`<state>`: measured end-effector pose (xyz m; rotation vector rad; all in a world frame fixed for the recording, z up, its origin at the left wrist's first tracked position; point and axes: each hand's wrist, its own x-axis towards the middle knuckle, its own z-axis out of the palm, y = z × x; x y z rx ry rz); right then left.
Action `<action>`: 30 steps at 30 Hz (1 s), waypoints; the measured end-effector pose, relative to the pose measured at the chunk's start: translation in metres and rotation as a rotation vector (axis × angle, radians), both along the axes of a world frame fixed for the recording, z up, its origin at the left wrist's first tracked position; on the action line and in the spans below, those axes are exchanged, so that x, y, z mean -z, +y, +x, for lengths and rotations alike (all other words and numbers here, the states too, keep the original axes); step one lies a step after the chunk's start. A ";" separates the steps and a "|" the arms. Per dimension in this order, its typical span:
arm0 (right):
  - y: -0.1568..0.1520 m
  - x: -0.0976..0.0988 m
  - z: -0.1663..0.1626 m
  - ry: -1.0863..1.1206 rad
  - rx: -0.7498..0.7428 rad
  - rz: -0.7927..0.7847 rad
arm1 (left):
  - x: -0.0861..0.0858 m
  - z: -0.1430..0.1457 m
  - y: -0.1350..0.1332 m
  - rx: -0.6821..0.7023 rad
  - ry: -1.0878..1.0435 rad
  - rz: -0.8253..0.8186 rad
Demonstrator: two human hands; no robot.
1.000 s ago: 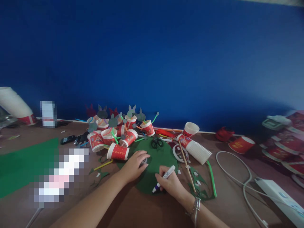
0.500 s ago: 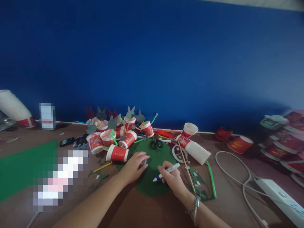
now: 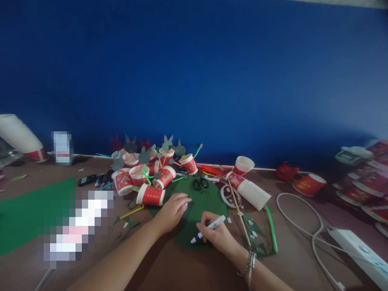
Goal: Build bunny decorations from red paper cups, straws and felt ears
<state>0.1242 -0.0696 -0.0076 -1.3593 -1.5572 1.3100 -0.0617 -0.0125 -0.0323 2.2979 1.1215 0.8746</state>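
My right hand (image 3: 215, 230) grips a white marker (image 3: 212, 224) with a purple end. The purple end points left and down, low over a green sheet (image 3: 200, 218) with a rounded edge. On the sheet's left part rests my left hand (image 3: 172, 212), its fingers curled and close together; what lies under them is hidden. Black-handled scissors (image 3: 200, 184) lie at the sheet's far end. Just beyond my left hand, a red paper cup (image 3: 150, 195) lies on its side.
Several red cups with straws and animal-shaped cutouts (image 3: 144, 155) crowd the back. To the right are a stack of nested cups (image 3: 248, 190), a tape roll (image 3: 230, 197), a wooden stick (image 3: 239, 212), green scraps (image 3: 254, 232) and a power strip (image 3: 360, 250). Green paper (image 3: 39, 214) lies left.
My right hand has moved slightly left and down with the marker, toward the sheet's near edge. My left hand's fingers have drawn closer together, covering a small grey thing that showed between them before.
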 end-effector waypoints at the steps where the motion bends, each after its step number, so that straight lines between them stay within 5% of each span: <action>1: 0.000 0.000 0.000 -0.002 -0.008 0.000 | 0.000 0.000 0.000 0.000 -0.001 -0.002; 30: 0.002 0.007 0.001 -0.026 -0.028 0.009 | -0.003 0.000 -0.001 0.000 -0.011 -0.013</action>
